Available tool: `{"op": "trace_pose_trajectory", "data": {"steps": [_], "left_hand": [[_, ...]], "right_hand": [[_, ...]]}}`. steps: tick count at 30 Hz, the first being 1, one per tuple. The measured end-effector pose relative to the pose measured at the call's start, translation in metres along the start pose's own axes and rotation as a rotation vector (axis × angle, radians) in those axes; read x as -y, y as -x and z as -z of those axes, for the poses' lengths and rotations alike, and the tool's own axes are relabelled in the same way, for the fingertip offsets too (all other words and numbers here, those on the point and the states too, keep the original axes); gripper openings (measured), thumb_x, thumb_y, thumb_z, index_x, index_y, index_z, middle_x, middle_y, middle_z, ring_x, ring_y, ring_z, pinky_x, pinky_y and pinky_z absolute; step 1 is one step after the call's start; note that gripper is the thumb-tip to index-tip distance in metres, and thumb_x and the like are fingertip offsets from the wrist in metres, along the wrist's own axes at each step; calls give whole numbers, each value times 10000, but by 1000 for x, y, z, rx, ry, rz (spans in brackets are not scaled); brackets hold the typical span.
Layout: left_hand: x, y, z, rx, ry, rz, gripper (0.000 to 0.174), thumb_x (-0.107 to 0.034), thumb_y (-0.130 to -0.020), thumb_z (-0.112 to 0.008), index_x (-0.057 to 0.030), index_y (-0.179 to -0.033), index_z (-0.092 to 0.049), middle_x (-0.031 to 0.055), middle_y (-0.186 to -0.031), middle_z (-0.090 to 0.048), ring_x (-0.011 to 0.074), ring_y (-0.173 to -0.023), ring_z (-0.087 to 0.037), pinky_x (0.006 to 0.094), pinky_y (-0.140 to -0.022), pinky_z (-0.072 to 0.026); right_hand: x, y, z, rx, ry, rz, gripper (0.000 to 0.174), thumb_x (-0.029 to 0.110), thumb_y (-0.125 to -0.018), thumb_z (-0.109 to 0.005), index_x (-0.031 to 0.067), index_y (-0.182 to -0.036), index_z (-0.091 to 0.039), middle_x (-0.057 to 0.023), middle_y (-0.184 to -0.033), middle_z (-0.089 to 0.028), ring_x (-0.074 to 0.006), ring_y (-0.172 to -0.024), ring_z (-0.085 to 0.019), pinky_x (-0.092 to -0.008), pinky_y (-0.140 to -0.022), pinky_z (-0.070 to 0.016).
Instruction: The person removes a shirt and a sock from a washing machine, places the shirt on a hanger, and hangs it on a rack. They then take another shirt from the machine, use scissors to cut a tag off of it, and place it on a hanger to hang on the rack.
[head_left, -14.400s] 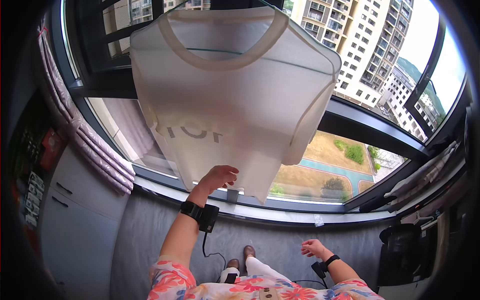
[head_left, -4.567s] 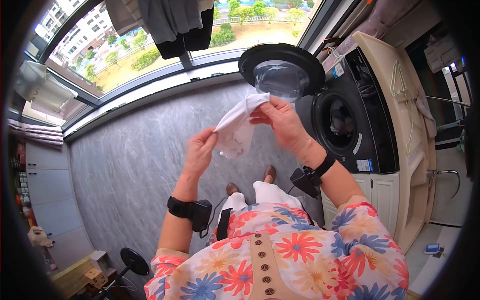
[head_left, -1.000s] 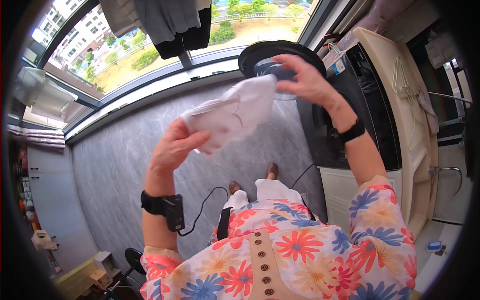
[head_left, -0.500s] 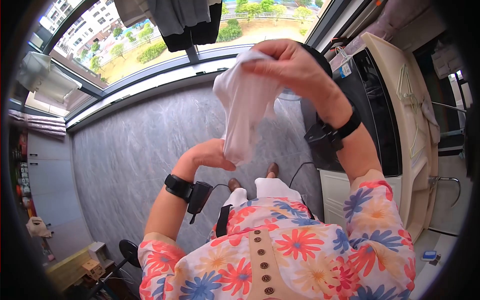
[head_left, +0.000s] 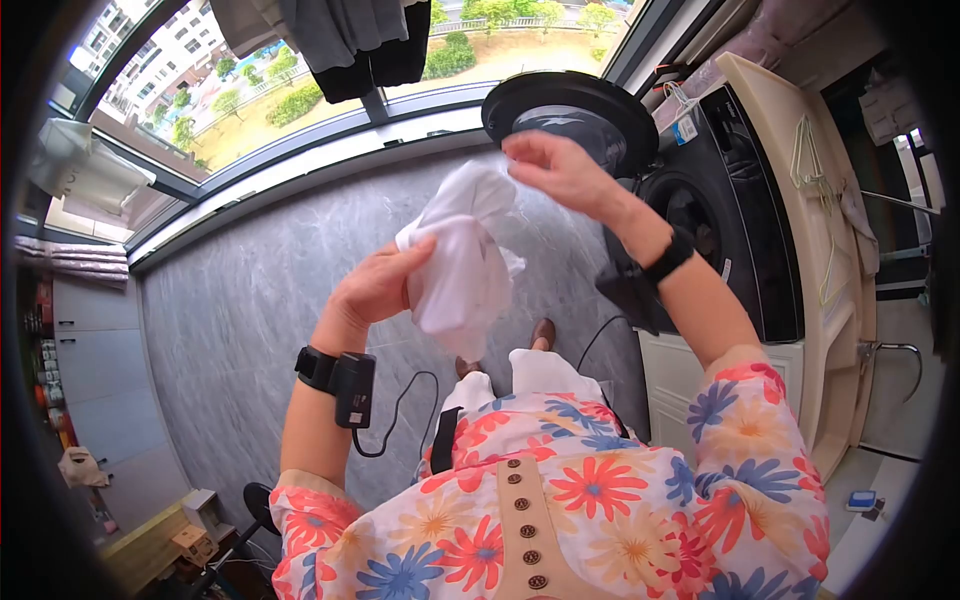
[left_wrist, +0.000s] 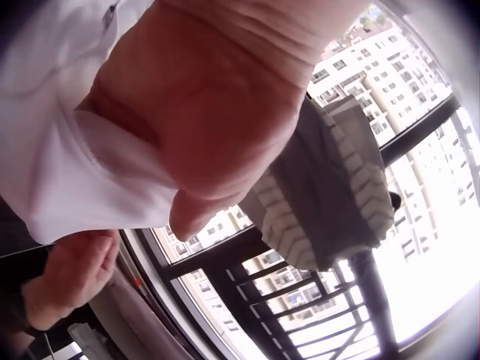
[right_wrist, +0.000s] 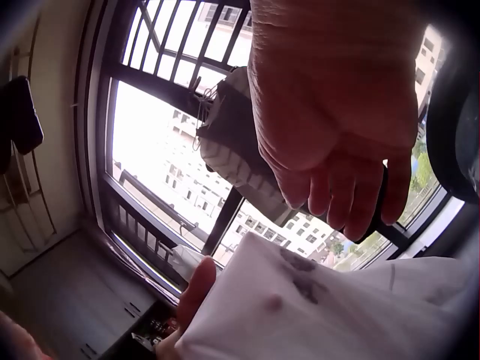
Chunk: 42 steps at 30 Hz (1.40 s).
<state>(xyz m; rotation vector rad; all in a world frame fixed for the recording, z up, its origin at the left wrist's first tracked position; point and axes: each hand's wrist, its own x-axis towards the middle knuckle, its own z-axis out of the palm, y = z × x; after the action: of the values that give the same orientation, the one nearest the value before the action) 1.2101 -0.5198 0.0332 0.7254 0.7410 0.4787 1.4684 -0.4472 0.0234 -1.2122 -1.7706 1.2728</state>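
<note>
A thin white garment (head_left: 462,270) hangs bunched in front of me, above the floor. My left hand (head_left: 380,283) grips its left edge, the thumb lying over the cloth and the other fingers hidden behind it. In the right wrist view, a dark print marks the white garment (right_wrist: 307,289), and the left thumb (right_wrist: 196,289) shows at its side. My right hand (head_left: 565,175) is beside the garment's upper right, its fingers loosely bent. The right wrist view shows a gap between the right hand (right_wrist: 341,150) and the cloth below it.
A black washing machine (head_left: 755,230) stands at the right with its round door (head_left: 640,120) swung open. Green hangers (head_left: 808,165) hang beyond it. Grey and black clothes (head_left: 345,40) hang by the window, a white shirt (head_left: 85,175) at far left. Cabinets (head_left: 95,350) line the left.
The view has turned from the hanging T-shirt to the washer side. Both hands stretched the garment earlier; half a second ago the right held it high. Now the right has let go.
</note>
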Motion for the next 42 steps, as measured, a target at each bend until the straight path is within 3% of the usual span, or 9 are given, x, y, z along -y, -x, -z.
{"op": "trace_pose_trajectory", "data": {"steps": [3,9,15,21,25,27,33,39,42], "left_hand": [[3,-2,7,49,236,-185,498,-327,-864,-510,-23,-1242,-397,115,-1143,-527,206,-1013,-551,352,-881,-443],[9,-1,4,78,403,-284,601,-353,-825,-546,-15,-1275,-334,147,-1170,-502,253,-1046,-530,385,-884,-436],[15,5,1,86,442,-357,664,-443,-803,-550,-13,-1267,-348,148,-1201,-487,270,-1086,-502,406,-933,-393],[9,25,0,72,506,-534,659,-434,-804,-550,-11,-1268,-352,144,-1207,-485,278,-1095,-490,410,-950,-367],[12,28,8,33,531,-530,644,-410,-807,-550,-5,-1267,-352,142,-1209,-485,274,-1091,-492,404,-948,-370],[13,26,7,44,523,-519,634,-397,-810,-550,-3,-1265,-352,144,-1207,-486,274,-1089,-493,402,-946,-372],[6,19,2,160,521,-504,612,-349,-799,-571,3,-1253,-359,148,-1184,-499,270,-1076,-501,397,-936,-382],[4,22,0,98,419,-526,633,-349,-777,-589,3,-1251,-359,148,-1180,-500,269,-1070,-505,400,-934,-383],[3,29,9,39,368,-572,631,-326,-782,-582,4,-1263,-340,158,-1198,-484,281,-1079,-499,414,-940,-377]], "right_hand": [[20,48,-9,375,-316,-294,222,203,-846,-544,12,-943,-603,-21,-852,-615,-99,-768,-566,-244,-673,-446],[-4,74,-73,345,-341,-133,220,189,-869,-489,24,-958,-603,-39,-890,-612,-73,-823,-565,-246,-684,-443],[5,57,-110,591,-320,-425,289,202,-862,-449,24,-1072,-533,-74,-907,-601,-166,-678,-610,-241,-543,-467],[-27,30,-106,163,364,-247,255,161,-786,-535,18,-993,-568,-121,-845,-620,-188,-650,-607,-284,-569,-480],[-15,31,-94,-68,112,-88,193,148,-788,-542,15,-921,-589,-72,-859,-625,-186,-674,-597,-283,-603,-472],[-7,32,-110,37,-442,77,174,148,-802,-528,20,-904,-587,-67,-853,-617,-169,-689,-597,-266,-595,-465],[5,52,-132,682,-177,-430,381,150,-803,-506,21,-1150,-415,-114,-809,-593,-174,-564,-617,-266,-425,-452],[4,26,-113,568,-48,-426,387,104,-764,-523,-3,-1115,-401,-97,-718,-574,-144,-476,-566,-236,-370,-402],[-4,23,-95,742,-496,-366,268,63,-757,-523,33,-1024,-523,-47,-799,-583,-92,-590,-565,-197,-448,-412]]}}
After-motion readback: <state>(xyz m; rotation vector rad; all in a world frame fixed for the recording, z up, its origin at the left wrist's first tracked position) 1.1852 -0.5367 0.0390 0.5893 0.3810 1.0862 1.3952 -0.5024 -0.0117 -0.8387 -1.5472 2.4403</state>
